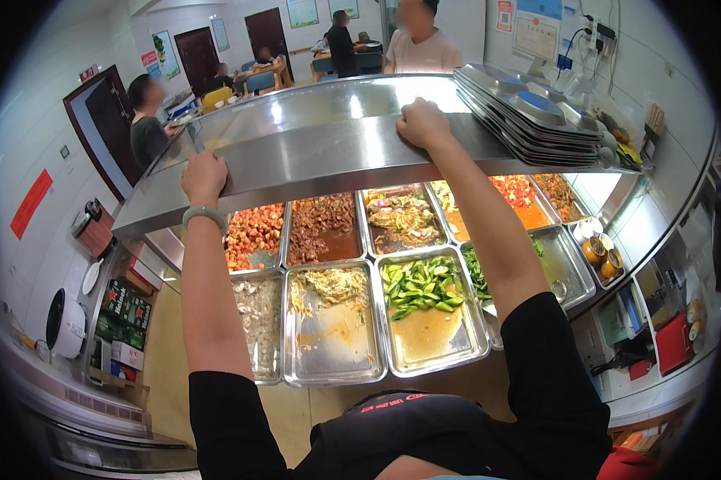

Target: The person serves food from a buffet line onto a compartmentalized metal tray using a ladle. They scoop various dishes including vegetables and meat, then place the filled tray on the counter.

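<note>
Both of my hands are on the stainless-steel shelf [312, 147] above a food counter. My left hand [205, 176], with a pale bangle [205, 216] at the wrist, is curled at the far edge of the shelf's left part. Farther right, my right hand [423, 123] is curled over the same edge, its fingertips hidden. Under my arms are steel trays: sliced green vegetables [423, 282], shredded food [336, 285], dark meat in sauce [324, 228] and reddish cubes [255, 234]. My right forearm covers part of the trays behind it.
Stacked steel compartment trays [531, 117] stand at the shelf's right end. A person in a light shirt [423, 51] is beyond the counter; another [147, 123] stands at left. A rice cooker [66, 324] and beer cartons [120, 312] are left. Jars [609, 263] sit right.
</note>
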The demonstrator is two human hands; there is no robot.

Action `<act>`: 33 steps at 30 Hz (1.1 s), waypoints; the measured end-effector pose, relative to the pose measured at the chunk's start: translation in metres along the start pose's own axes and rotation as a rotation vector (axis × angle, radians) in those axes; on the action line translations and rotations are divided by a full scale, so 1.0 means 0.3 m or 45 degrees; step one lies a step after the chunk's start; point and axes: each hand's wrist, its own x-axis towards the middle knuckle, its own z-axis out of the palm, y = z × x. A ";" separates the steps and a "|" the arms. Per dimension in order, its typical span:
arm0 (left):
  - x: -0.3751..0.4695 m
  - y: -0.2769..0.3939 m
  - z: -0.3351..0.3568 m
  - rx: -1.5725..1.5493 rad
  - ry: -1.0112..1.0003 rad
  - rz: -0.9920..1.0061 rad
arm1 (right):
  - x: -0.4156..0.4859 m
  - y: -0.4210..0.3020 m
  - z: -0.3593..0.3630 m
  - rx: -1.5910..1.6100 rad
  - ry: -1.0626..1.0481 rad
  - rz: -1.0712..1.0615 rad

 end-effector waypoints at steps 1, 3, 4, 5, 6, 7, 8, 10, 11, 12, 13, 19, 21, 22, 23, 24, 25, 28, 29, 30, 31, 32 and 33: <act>0.000 -0.001 0.002 0.002 0.007 0.003 | 0.000 0.001 0.002 0.003 0.003 -0.002; 0.001 -0.002 0.005 0.007 0.017 0.006 | -0.001 0.002 0.003 0.011 0.001 -0.002; 0.001 -0.002 0.006 0.010 0.020 0.006 | -0.001 0.002 0.002 0.015 -0.002 -0.001; 0.001 -0.002 0.007 0.012 0.021 0.005 | -0.002 0.002 0.001 0.019 -0.006 0.000; 0.001 -0.002 0.007 0.013 0.018 0.003 | -0.003 0.002 0.000 0.013 -0.007 -0.001; 0.001 -0.002 0.007 0.012 0.014 -0.001 | -0.003 0.001 -0.001 0.006 -0.008 -0.001; 0.001 -0.001 0.007 0.013 0.016 -0.003 | -0.003 0.001 -0.002 0.000 -0.008 -0.002; -0.001 0.000 0.005 0.009 0.011 -0.004 | -0.003 0.000 -0.002 0.012 -0.008 0.002; -0.003 0.001 0.003 0.006 0.012 -0.005 | -0.003 0.000 -0.001 0.016 -0.007 0.004; -0.005 0.003 0.000 0.007 0.016 -0.003 | -0.003 0.000 0.000 0.028 -0.011 0.011; -0.007 0.004 -0.002 0.007 0.019 -0.002 | -0.002 0.001 0.000 0.039 -0.015 0.020; -0.018 0.012 -0.017 -0.008 0.005 -0.012 | 0.005 0.004 -0.001 0.019 -0.040 0.021; -0.018 0.013 -0.017 -0.004 0.002 -0.013 | 0.008 0.005 0.002 0.011 -0.056 0.020; -0.017 0.012 -0.016 -0.001 0.001 -0.014 | 0.010 0.007 0.004 0.008 -0.063 0.019; -0.016 0.011 -0.014 0.000 -0.001 -0.013 | 0.012 0.009 0.006 0.005 -0.070 0.018; -0.013 0.010 -0.012 -0.001 -0.001 -0.016 | 0.012 0.010 0.012 0.000 -0.022 0.008; -0.010 0.008 -0.010 -0.003 -0.002 -0.016 | 0.012 0.011 0.017 -0.005 0.025 -0.002; 0.000 0.003 -0.002 0.001 -0.005 -0.007 | 0.015 0.018 0.030 -0.005 0.075 -0.018; 0.003 0.002 0.000 0.004 -0.007 -0.002 | 0.016 0.019 0.032 -0.005 0.077 -0.017; 0.005 0.001 0.002 0.004 -0.011 -0.008 | 0.017 0.020 0.034 -0.005 0.071 -0.021; 0.007 0.000 0.003 0.003 -0.014 -0.015 | 0.018 0.021 0.034 -0.007 0.066 -0.021; 0.007 0.000 0.003 0.001 -0.014 -0.017 | 0.018 0.021 0.034 -0.006 0.069 -0.023; 0.008 0.000 0.003 0.004 -0.017 -0.019 | 0.018 0.021 0.033 -0.007 0.059 -0.019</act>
